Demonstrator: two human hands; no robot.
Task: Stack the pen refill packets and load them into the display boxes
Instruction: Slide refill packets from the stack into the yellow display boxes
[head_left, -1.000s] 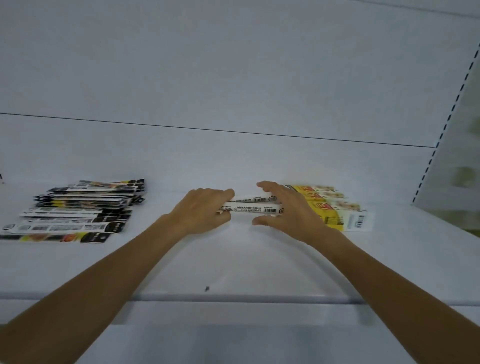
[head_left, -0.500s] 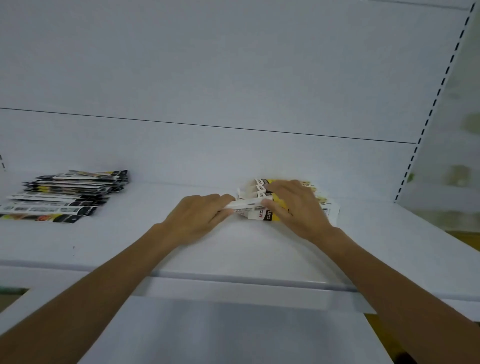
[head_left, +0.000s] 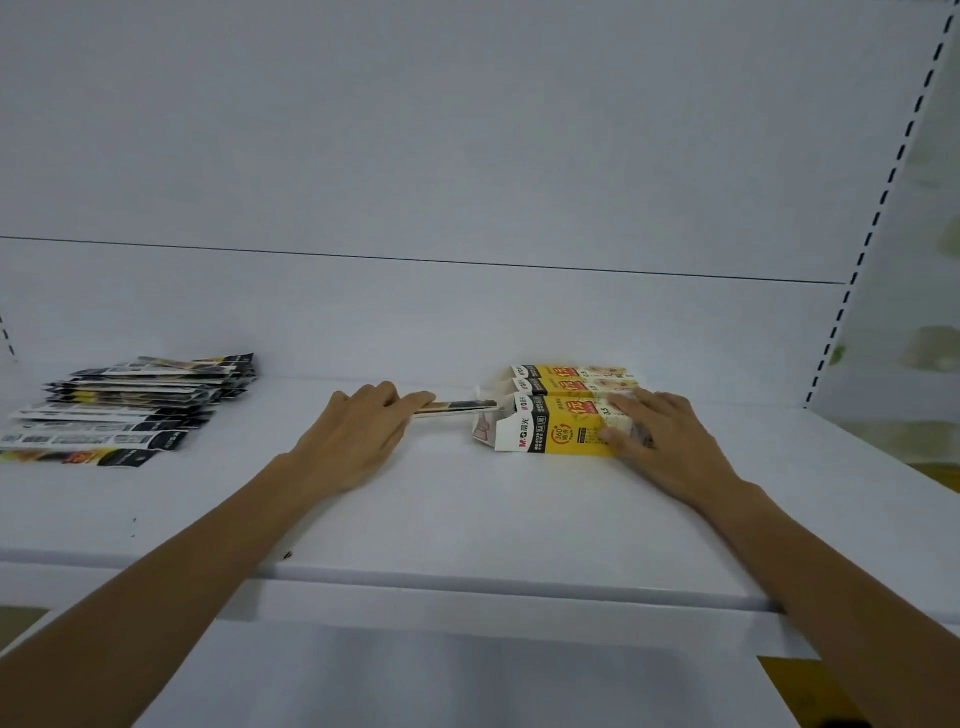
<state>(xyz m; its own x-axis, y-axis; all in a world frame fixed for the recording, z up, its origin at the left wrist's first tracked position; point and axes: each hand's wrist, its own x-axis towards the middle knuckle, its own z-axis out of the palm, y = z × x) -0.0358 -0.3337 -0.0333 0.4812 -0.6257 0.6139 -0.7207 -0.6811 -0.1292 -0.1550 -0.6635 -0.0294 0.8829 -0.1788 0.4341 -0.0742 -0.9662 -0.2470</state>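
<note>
On a white shop shelf (head_left: 467, 525), a person's left hand (head_left: 358, 441) pinches a thin stack of refill packets (head_left: 457, 408), fingers laid along the top, its far end at the open flap of the front display box (head_left: 556, 428). The stack is held flat and level with the opening, apparently so it can slide in lengthwise. The right hand (head_left: 667, 447) lies spread over the box's closed end, fingers nearly straight, thumb on the front face, likely bracing it against the push. Both forearms reach forward, wrists low over the shelf. Two more boxes (head_left: 566, 378) sit just behind (contents hidden). A loose pile of packets (head_left: 124, 415) waits well apart, far left.
</note>
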